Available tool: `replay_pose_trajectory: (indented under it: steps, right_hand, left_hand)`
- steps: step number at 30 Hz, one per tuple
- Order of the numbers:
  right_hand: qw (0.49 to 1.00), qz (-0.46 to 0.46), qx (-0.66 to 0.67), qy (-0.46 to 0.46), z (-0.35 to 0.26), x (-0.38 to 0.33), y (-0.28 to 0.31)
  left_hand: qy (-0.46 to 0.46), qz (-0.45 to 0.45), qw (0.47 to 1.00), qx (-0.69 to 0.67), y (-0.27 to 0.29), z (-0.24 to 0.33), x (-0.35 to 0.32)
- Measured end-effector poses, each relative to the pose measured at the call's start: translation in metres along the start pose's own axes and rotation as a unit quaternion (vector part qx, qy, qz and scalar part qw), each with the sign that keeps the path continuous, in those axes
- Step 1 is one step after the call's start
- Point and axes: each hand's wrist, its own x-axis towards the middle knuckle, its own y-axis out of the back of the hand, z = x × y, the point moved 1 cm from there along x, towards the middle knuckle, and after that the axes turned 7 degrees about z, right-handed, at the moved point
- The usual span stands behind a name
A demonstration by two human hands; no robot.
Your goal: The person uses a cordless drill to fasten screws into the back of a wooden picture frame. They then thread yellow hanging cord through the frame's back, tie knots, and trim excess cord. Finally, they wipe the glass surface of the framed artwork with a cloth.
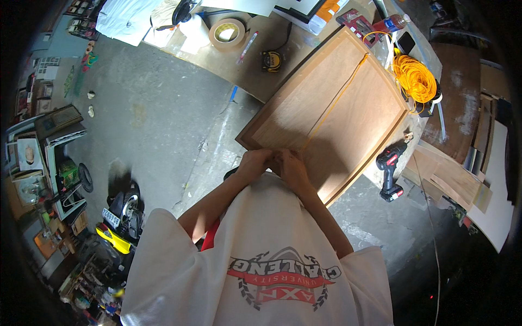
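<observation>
A framed wooden panel lies tilted across the table, its near corner close to my body. An orange cord stretches over the panel from its far edge and disappears at my right hand. At the panel's near edge, my left hand and my right hand meet with fingers closed together. The right hand appears to grip the cord's near end. What the left fingers pinch is hidden by the hands.
A coil of orange cord sits right of the panel, with a cordless drill nearer me. Tape measure, marker and brown tape roll lie on the table. A motorcycle stands on the left floor.
</observation>
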Motion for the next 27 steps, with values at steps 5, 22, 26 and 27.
replay_pose_trajectory:
  steps: [5, 22, 26, 27]
  right_hand:
    - [0.984, 0.055, 0.041, -0.161, -0.004, 0.000, -0.003]
    - [0.994, 0.069, 0.052, -0.063, -0.015, 0.027, 0.006]
    - [0.991, 0.080, 0.067, -0.082, -0.020, 0.031, 0.012]
    - [0.988, 0.081, 0.084, -0.098, -0.019, 0.031, 0.012]
  left_hand:
    - [-0.095, 0.054, 0.990, 0.085, -0.004, -0.004, 0.012]
    - [0.053, -0.015, 0.992, -0.116, 0.003, -0.024, 0.019]
    - [-0.042, 0.018, 0.999, -0.007, 0.008, -0.012, 0.021]
    - [-0.042, 0.002, 0.999, 0.029, 0.010, -0.010, 0.021]
